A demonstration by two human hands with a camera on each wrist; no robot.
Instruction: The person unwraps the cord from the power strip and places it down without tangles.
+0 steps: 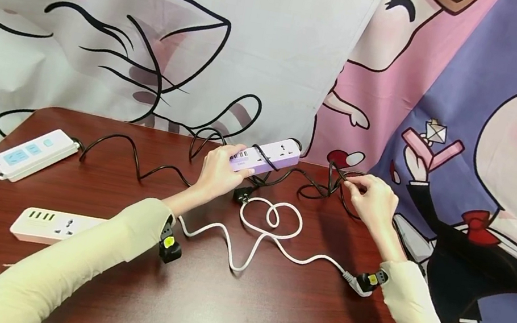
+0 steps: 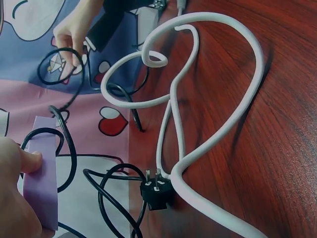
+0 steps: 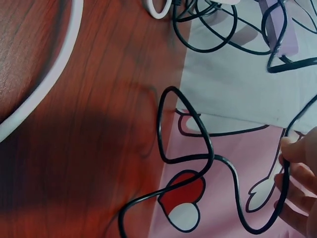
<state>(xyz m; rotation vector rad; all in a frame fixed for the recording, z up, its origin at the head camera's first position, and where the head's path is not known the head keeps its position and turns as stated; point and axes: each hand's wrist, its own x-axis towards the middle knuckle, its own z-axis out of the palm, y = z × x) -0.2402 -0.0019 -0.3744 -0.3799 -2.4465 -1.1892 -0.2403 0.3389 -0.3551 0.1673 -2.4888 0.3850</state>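
My left hand (image 1: 218,169) grips one end of a white and purple power strip (image 1: 285,157), raised at the table's far side. A loop of black cord crosses the strip's socket face and purple side (image 2: 42,183). To the right, my right hand (image 1: 376,202) pinches the black cord (image 3: 211,148) between thumb and fingers, and the cord hangs in loose loops between the two hands. Below the strip is a black plug (image 2: 156,194) with its prongs showing. Close by it, a white cord (image 2: 259,64) lies in curls on the table.
A white power strip with blue sockets (image 1: 36,154) lies at the left, its black cord running toward the middle. Another white power strip (image 1: 36,229) is partly covered by my left forearm. A white plug (image 1: 358,284) lies near my right wrist. A cartoon curtain (image 1: 289,46) hangs behind the table.
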